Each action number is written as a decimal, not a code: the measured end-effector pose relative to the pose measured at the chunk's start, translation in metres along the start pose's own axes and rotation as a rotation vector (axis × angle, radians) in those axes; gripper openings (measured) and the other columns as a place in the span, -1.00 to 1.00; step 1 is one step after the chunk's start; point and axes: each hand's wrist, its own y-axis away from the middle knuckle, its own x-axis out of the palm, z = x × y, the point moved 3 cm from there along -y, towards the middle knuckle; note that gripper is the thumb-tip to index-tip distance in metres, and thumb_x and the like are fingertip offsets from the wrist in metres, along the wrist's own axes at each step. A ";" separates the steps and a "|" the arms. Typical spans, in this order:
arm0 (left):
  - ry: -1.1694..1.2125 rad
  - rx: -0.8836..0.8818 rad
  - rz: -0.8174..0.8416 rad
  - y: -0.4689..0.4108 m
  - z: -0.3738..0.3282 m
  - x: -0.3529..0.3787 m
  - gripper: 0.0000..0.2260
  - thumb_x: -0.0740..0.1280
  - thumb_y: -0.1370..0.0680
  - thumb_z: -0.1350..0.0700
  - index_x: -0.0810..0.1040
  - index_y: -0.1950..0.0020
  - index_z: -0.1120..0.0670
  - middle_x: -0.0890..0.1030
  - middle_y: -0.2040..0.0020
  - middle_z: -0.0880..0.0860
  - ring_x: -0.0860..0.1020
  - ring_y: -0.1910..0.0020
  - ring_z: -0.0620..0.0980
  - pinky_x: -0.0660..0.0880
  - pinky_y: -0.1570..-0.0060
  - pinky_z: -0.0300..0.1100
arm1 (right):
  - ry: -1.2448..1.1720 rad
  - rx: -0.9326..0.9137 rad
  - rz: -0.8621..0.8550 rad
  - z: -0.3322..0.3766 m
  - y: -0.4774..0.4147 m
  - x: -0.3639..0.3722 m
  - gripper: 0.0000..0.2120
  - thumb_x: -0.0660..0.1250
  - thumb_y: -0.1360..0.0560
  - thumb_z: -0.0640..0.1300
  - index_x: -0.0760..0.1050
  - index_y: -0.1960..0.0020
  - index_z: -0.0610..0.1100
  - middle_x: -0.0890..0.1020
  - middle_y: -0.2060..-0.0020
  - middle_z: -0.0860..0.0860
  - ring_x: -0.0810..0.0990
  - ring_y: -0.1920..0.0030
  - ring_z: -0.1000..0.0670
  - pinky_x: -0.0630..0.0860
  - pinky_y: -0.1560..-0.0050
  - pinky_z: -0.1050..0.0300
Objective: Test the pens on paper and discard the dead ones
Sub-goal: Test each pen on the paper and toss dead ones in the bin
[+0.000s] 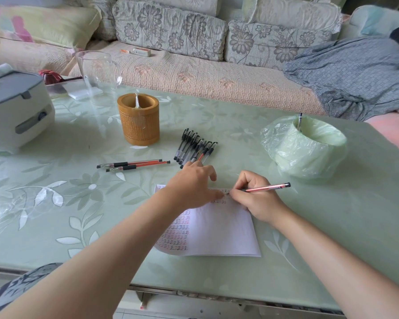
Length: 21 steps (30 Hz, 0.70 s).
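- One view, from the head: the right hand (253,196) grips a red pen (268,187), tip on the top of the paper (219,229), which lies near the table's (55,203) front edge.
- The left hand (195,185) lies flat, fingers spread, pinning the sheet's upper part.
- Doing it well likely means a few short strokes on blank paper, beside the existing marks.
- A black-pen pile (195,149) lies just beyond the left hand; three red pens (134,165) are further left.
- The lined bin (306,146), already holding one pen, sits to the right with open tabletop between.
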 end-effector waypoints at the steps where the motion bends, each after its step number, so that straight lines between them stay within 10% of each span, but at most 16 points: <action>1: 0.013 0.007 0.012 0.001 0.000 -0.004 -0.60 0.43 -0.45 -0.17 0.51 -0.19 -0.01 0.50 -0.06 0.01 0.41 -0.11 0.00 0.43 -0.12 -0.11 | 0.006 -0.004 -0.003 0.001 0.000 0.001 -0.74 0.36 -0.45 -0.44 0.41 0.28 -0.15 0.46 0.53 0.13 0.37 0.51 0.12 0.30 0.47 0.24; 11: 0.017 0.005 -0.001 0.016 0.015 -0.049 -0.87 0.34 -0.56 0.09 0.55 -0.10 -0.04 0.57 0.09 -0.09 0.47 0.23 -0.25 0.33 0.28 -0.41 | -0.114 0.033 0.007 0.013 0.004 0.001 -0.64 0.15 -0.62 -0.38 0.58 -0.18 -0.03 0.70 0.13 -0.07 0.57 0.45 -0.01 0.27 0.57 0.26; 16: -0.111 0.000 0.126 0.028 0.018 -0.047 -0.79 0.42 -0.50 -0.05 0.56 -0.10 -0.06 0.54 0.00 -0.10 0.50 0.11 -0.15 0.42 0.16 -0.30 | -0.349 0.097 0.004 0.022 0.001 -0.006 -0.53 -0.01 -0.58 -0.43 0.56 -0.26 -0.15 0.68 -0.02 -0.14 0.69 0.20 -0.21 0.44 0.48 0.14; 21: -0.204 -0.003 0.171 0.029 0.014 -0.038 -0.78 0.45 -0.47 -0.09 0.58 -0.04 -0.04 0.56 0.01 -0.10 0.52 0.03 -0.09 0.50 0.00 -0.18 | -0.236 0.043 -0.002 0.028 0.004 -0.006 -0.69 0.07 -0.60 -0.42 0.49 -0.06 -0.11 0.59 0.08 -0.10 0.56 0.43 -0.07 0.37 0.52 0.19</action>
